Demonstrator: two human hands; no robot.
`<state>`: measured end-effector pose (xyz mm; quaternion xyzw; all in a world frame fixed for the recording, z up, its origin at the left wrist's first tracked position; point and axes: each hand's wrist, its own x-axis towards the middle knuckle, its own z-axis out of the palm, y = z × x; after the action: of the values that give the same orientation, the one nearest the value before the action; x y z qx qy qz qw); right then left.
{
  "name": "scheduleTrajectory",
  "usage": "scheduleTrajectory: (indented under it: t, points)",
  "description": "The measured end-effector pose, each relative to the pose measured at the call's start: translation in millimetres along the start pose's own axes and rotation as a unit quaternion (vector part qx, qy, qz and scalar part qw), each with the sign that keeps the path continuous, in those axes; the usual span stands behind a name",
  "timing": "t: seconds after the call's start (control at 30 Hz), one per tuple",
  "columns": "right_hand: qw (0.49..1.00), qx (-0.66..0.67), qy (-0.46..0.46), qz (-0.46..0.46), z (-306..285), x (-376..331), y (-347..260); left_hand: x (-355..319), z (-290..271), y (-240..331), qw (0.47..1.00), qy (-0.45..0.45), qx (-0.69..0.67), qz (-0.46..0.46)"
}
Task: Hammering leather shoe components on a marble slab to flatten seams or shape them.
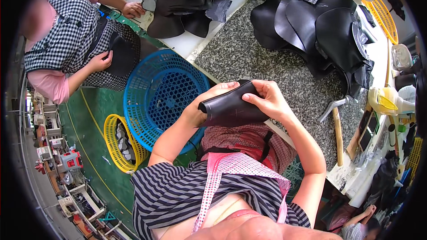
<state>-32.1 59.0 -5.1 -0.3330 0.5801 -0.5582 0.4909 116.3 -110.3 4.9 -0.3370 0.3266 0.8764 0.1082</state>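
Note:
A black leather piece (pixel 233 110), curled over along its upper edge, is held up between my two hands above my lap. My left hand (pixel 205 100) grips its left side, with most of the fingers behind the leather. At the upper right corner, my right hand (pixel 268 99) pinches the piece, thumb in front. Beyond my hands is a speckled granite slab (pixel 231 55). A large heap of black leather pieces (pixel 296 22) covers its far right part.
On my left stand a blue plastic basket (pixel 132 102) and a smaller yellow basket (pixel 144 153) holding pieces. A hammer (pixel 337 135) lies on the slab's right side. Across to the left, a co-worker (pixel 75 40) holds a black piece beside stacked leather (pixel 182 0). A jug (pixel 387 101) stands far right.

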Motion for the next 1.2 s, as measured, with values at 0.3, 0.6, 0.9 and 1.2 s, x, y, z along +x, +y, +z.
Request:
scheduleTrajectory:
  t: [0.3, 0.6, 0.9, 1.2]
  points:
    - [1.000, 0.023, 0.015, -0.003, -3, 3, 6, -2, -27, -22, 0.993, -0.035, 0.010, 0.112]
    - [0.998, 0.056, -0.001, 0.012, -3, 8, 2, 3, -69, -46, 0.985, -0.111, -0.068, 0.117]
    - [0.998, 0.054, -0.031, -0.014, 4, 11, 3, -13, -31, -22, 0.943, -0.305, -0.121, 0.051]
    - [0.997, -0.012, 0.077, -0.008, 0, 8, 2, -46, -175, -19, 0.976, 0.052, -0.035, 0.209]
